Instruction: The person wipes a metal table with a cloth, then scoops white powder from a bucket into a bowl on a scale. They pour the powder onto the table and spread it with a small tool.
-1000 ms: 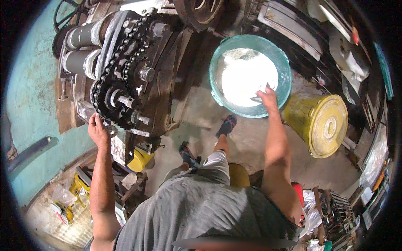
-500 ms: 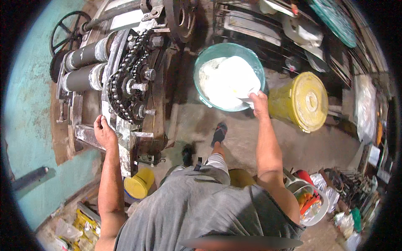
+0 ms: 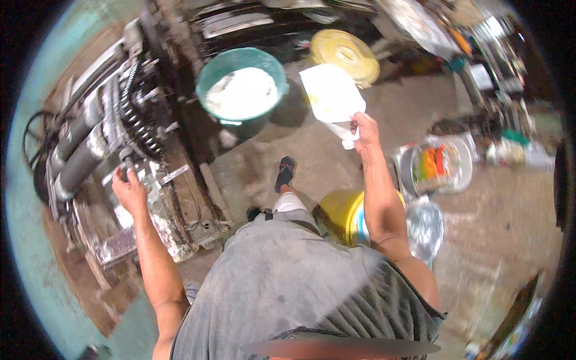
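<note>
A stained concrete floor (image 3: 480,198) runs under a cluttered workshop. Nearest the person's legs stands a yellow bucket (image 3: 342,213), its contents hidden; farther off a teal tub (image 3: 241,90) holds white mash (heaped near the rim), beside a yellow lid (image 3: 345,54). The left hand (image 3: 129,192) is closed on a part of the chain-driven machine (image 3: 120,132). The right hand (image 3: 363,129), arm stretched out, pinches a white sheet (image 3: 331,93), which half a second ago it held at the tub's rim.
</note>
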The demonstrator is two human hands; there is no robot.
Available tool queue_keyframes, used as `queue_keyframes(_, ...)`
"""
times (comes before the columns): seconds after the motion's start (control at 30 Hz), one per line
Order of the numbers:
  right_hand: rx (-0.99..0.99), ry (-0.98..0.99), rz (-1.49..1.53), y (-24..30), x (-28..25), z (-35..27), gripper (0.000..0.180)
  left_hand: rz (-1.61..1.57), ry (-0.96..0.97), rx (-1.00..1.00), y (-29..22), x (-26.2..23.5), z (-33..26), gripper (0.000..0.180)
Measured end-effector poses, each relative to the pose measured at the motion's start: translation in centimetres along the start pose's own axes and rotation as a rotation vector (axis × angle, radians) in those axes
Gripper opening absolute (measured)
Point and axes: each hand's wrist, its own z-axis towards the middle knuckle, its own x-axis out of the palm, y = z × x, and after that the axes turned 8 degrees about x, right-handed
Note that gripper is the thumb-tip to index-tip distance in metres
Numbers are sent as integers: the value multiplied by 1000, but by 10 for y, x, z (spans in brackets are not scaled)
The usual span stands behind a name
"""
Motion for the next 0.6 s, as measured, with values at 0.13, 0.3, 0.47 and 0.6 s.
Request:
queue_keyframes(0.13, -44, -214, 64, 17, -90, -85, 9, 15, 105, 43, 12, -4, 7, 50)
queue_keyframes(0.3, -119, -507, 17, 28, -212, -194, 11, -68, 255, 24, 18, 10, 21, 56)
queue_keyframes(0.47, -49, -714, -120, 24, -314, -287, 16, -50, 350, 0, 72, 16, 56, 64)
queue_keyframes(0.6, 85, -961, -545, 16, -359, -352, 27, -51, 417, -88, 66, 25, 77, 73)
